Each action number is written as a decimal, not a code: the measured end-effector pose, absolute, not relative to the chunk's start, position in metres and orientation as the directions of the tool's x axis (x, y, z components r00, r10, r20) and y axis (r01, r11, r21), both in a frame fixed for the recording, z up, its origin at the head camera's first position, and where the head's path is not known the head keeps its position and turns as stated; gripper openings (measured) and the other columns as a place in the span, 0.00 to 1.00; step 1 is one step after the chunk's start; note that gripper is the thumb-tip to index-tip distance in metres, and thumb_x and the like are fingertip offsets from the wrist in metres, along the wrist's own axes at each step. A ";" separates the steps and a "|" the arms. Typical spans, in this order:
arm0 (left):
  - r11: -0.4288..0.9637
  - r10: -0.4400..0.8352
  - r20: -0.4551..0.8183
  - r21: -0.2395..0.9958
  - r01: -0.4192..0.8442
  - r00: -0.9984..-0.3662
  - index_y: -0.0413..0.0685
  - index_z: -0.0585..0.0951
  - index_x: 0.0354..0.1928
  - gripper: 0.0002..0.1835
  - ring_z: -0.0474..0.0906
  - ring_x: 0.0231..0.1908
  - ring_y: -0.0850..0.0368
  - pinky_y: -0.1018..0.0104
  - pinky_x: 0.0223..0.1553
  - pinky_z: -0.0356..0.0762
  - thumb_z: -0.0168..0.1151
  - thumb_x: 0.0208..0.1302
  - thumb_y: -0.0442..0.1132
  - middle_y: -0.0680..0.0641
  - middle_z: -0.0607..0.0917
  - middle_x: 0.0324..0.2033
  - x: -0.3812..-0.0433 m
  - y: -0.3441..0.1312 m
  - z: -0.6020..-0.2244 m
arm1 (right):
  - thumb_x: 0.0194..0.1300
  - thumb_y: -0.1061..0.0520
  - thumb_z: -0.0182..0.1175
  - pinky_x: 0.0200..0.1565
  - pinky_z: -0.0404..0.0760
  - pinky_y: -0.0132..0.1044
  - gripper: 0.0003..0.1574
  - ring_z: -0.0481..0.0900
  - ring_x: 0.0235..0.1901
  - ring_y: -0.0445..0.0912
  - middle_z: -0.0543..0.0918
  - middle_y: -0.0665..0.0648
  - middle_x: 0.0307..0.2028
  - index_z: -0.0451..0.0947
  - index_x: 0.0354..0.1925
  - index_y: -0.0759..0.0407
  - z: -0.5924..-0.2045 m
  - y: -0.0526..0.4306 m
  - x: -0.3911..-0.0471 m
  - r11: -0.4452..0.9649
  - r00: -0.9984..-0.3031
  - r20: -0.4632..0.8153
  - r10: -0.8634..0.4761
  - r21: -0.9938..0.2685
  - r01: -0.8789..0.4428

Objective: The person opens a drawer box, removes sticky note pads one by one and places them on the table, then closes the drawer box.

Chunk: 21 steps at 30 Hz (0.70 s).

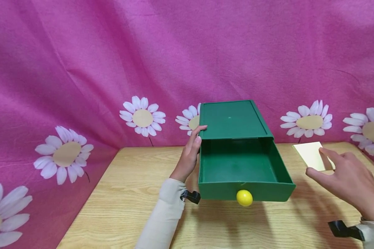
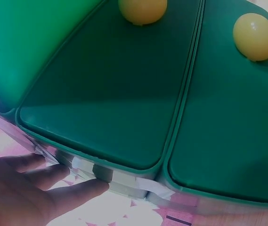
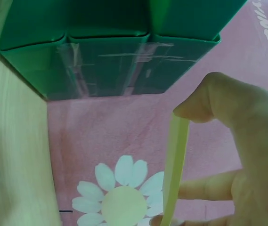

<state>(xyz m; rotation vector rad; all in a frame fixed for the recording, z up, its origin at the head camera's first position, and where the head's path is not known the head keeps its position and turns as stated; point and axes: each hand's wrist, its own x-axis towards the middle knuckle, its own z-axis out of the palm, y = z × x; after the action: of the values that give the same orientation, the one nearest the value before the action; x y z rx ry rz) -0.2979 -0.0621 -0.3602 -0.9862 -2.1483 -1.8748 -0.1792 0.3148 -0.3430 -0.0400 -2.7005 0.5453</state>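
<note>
A green drawer unit point(image 1: 230, 119) stands on the table, its top drawer point(image 1: 216, 191) pulled out toward me. That drawer has a yellow knob point(image 1: 244, 198) and nothing is visible inside it. My left hand point(image 1: 188, 155) rests against the unit's left side near the upper front corner, with fingers point(image 2: 79, 195) stretched along the side wall in the left wrist view. To the right of the unit, my right hand point(image 1: 352, 176) pinches a pale yellow sticky note pad point(image 3: 175, 165) between thumb and fingers, above the table and apart from the drawer.
Two lower drawer fronts point(image 2: 110, 108) with yellow knobs are shut in the left wrist view. Clear tape point(image 3: 105, 56) runs along the unit's side. The wooden table point(image 1: 137, 193) meets a pink cloth point(image 1: 187, 52) with white flowers behind and at the left.
</note>
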 end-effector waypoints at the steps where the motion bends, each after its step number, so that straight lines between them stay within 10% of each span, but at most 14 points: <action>1: 0.019 0.386 0.491 0.842 0.539 -0.781 0.64 0.60 0.71 0.23 0.60 0.65 0.52 0.44 0.62 0.63 0.34 0.77 0.48 0.52 0.59 0.69 -0.298 -0.062 -0.360 | 0.51 0.42 0.67 0.28 0.63 0.44 0.49 0.67 0.38 0.62 0.74 0.74 0.36 0.67 0.60 0.74 -0.344 0.315 -0.180 0.926 -0.927 0.360 0.102 -0.374 -0.044; 21: 0.039 0.385 0.484 0.842 0.537 -0.786 0.75 0.59 0.70 0.24 0.61 0.65 0.53 0.43 0.61 0.63 0.34 0.74 0.60 0.56 0.60 0.68 -0.299 -0.062 -0.363 | 0.56 0.35 0.64 0.27 0.65 0.43 0.52 0.67 0.38 0.62 0.73 0.63 0.27 0.65 0.59 0.76 -0.367 0.329 -0.189 0.937 -0.977 0.210 0.042 -0.348 -0.034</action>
<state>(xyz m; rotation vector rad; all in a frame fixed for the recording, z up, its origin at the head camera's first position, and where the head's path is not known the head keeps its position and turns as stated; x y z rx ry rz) -0.2985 -0.0622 -0.3626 -0.9715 -2.1710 -1.8575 -0.1887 0.3290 -0.3669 -0.0063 -2.8786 0.5236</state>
